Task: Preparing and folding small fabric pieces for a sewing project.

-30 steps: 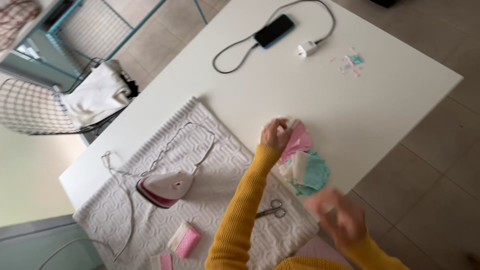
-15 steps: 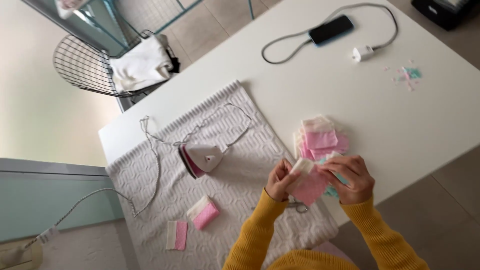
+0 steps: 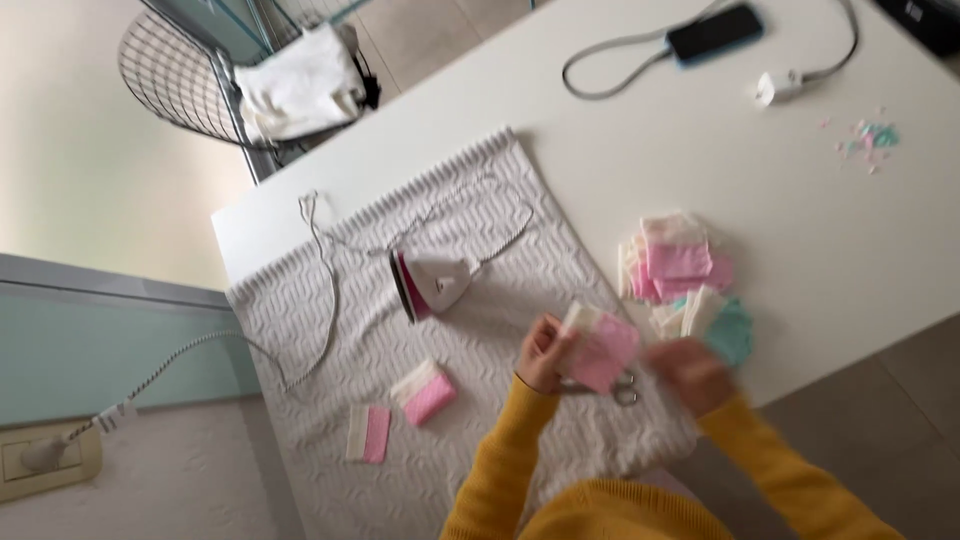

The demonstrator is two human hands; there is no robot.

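L hand fingers clamp a pink-and-cream folded fabric piece; R hand blurred, grip unclear. Two pressed pieces lie left of fingers; unpressed stack beyond.

Open white surface beyond the fabric stack. Iron and its looping cord block the grey mat's left-centre. Scissors sit just under the hands.

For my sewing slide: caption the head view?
Left hand holds pink-and-cream fabric piece over grey textured mat, beside small iron.
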